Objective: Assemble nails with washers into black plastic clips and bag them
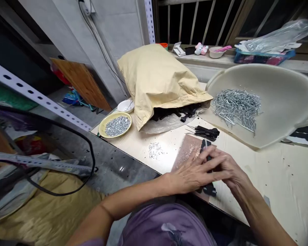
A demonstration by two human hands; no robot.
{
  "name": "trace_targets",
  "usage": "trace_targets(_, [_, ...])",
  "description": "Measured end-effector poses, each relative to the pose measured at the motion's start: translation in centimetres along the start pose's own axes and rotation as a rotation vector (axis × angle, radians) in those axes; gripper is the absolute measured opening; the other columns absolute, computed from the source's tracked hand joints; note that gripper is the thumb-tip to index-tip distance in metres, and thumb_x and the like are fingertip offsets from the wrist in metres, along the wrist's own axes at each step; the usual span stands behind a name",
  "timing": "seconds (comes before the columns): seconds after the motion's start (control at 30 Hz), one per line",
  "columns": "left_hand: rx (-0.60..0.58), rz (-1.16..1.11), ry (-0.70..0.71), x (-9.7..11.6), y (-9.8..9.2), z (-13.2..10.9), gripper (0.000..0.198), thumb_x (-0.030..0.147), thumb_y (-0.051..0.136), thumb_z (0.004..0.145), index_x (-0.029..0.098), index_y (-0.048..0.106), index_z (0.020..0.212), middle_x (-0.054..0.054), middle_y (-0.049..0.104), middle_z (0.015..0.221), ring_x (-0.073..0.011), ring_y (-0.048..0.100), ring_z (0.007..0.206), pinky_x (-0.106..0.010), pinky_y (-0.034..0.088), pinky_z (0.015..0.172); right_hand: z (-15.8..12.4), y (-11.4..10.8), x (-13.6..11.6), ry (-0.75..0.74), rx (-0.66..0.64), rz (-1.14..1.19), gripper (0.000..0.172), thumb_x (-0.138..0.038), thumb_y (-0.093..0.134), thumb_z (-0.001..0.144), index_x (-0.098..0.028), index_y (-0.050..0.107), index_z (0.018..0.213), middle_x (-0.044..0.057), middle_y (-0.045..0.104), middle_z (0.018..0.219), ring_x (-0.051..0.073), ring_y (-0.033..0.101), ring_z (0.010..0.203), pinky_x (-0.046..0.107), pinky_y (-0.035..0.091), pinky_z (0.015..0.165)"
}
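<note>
My left hand (192, 173) reaches across a black plastic part (209, 189), its fingers bent over it and overlapping my right hand. My right hand (229, 167) is curled at the same spot, with its fingertips mostly hidden behind the left fingers. A thin metal piece (206, 143) shows at the upper end of the black part, just beyond the fingers. Under both hands lies a worn reddish-brown board (181, 155). Just past the board rests a bunch of black parts with metal pins (206, 132).
A paper sack (159, 75) spills black pieces (186, 112). A large pale basin (279, 99) holds metal pins (238, 106). A yellow dish (101, 128) of small metal pieces and a white bowl (125, 106) stand left, near the table edge. Loose small rings (155, 150) lie on the table.
</note>
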State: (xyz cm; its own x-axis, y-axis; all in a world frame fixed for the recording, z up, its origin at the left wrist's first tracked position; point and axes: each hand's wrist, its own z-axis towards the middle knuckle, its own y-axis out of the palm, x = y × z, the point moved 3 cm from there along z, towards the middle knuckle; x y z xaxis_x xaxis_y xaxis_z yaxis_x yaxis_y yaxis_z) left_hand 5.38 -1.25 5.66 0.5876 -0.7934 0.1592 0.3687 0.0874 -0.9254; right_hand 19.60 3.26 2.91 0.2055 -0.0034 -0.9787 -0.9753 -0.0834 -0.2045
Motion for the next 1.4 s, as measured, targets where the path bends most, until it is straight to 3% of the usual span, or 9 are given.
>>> trace_targets(0.1, [0.106,0.03,-0.222,-3.7,-0.1,-4.6,0.045,0.024,0.05,0.088,0.022,0.045,0.133,-0.01,0.042,0.139,-0.0301,0.026,0.133,-0.054,0.03,0.104,0.6,-1.4,-0.4,0.053,0.083,0.124,0.033,-0.048,0.064,0.076,-0.021,0.064,0.095,0.003,0.066,0.081,0.011,0.06,0.062,0.026,0.052,0.057])
trace_targets(0.2, [0.186,0.073,-0.476,-8.2,0.2,-9.2,0.028,0.022,0.05,0.088,0.017,0.062,0.112,-0.013,0.059,0.11,-0.0259,0.044,0.111,-0.042,0.045,0.088,0.1,-1.7,-0.8,0.005,0.207,0.065,0.033,-0.041,0.065,0.077,-0.02,0.063,0.103,0.003,0.066,0.082,0.009,0.056,0.062,0.022,0.05,0.057])
trace_targets(0.33, [0.092,0.113,-0.423,-10.8,1.3,-11.5,0.021,0.026,0.051,0.088,0.024,0.068,0.1,-0.009,0.06,0.097,-0.0227,0.045,0.096,-0.036,0.043,0.077,-1.0,-0.5,-0.1,-0.012,0.181,-0.063,0.032,-0.04,0.062,0.08,-0.021,0.063,0.107,0.004,0.067,0.09,0.014,0.061,0.079,0.029,0.051,0.071])
trace_targets(0.57, [-0.012,0.144,-0.375,-11.1,2.3,-10.4,0.021,0.029,0.048,0.09,0.023,0.068,0.095,-0.006,0.06,0.083,-0.0198,0.042,0.083,-0.032,0.034,0.069,-1.9,0.1,0.8,-0.051,0.169,-0.25,0.029,-0.041,0.058,0.083,-0.022,0.065,0.104,0.004,0.067,0.092,0.018,0.063,0.083,0.035,0.049,0.077])
trace_targets(0.73, [-0.027,0.076,-0.361,-11.4,2.5,-10.0,0.024,0.026,0.045,0.091,0.016,0.067,0.087,-0.008,0.061,0.081,-0.0204,0.044,0.081,-0.034,0.033,0.071,-1.8,1.9,-0.3,-0.306,0.091,-0.42,0.018,-0.033,0.055,0.086,-0.022,0.066,0.094,0.004,0.065,0.092,0.017,0.061,0.087,0.033,0.048,0.081])
trace_targets(0.83, [0.12,-0.219,-0.545,-11.5,2.1,-9.6,0.022,0.03,0.051,0.088,0.016,0.068,0.085,-0.009,0.061,0.082,-0.02,0.047,0.082,-0.034,0.036,0.073,-1.7,3.7,-0.8,-0.411,0.033,-0.46,0.018,-0.028,0.051,0.088,-0.022,0.065,0.098,0.005,0.063,0.092,0.017,0.06,0.085,0.032,0.05,0.078])
trace_targets(0.97, [0.401,-0.979,-0.935,-11.0,2.5,-8.7,0.024,0.037,0.063,0.079,0.015,0.069,0.087,-0.006,0.064,0.082,-0.0142,0.052,0.072,-0.027,0.039,0.066,-1.6,5.8,-1.3,-0.485,-0.022,-0.508,0.019,-0.025,0.047,0.091,-0.022,0.062,0.102,0.005,0.062,0.091,0.015,0.06,0.082,0.028,0.05,0.074])
trace_targets(1.07, [0.517,-1.426,-1.065,-9.9,3.1,-7.3,0.027,0.035,0.072,0.07,0.014,0.071,0.086,-0.004,0.065,0.076,-0.0099,0.053,0.066,-0.022,0.04,0.063,-1.6,6.3,-1.7,-0.527,0.001,-0.592,0.019,-0.023,0.046,0.091,-0.023,0.062,0.101,0.003,0.062,0.089,0.014,0.06,0.081,0.026,0.048,0.073])
trace_targets(1.4, [0.544,-1.614,-1.049,-8.1,2.7,-4.6,0.025,0.03,0.077,0.065,0.012,0.071,0.081,-0.003,0.067,0.068,-0.0077,0.056,0.061,-0.02,0.044,0.064,-1.8,5.1,-2.1,-0.518,0.07,-0.812,0.021,-0.028,0.045,0.093,-0.023,0.063,0.101,0.002,0.062,0.086,0.012,0.058,0.077,0.022,0.041,0.065])
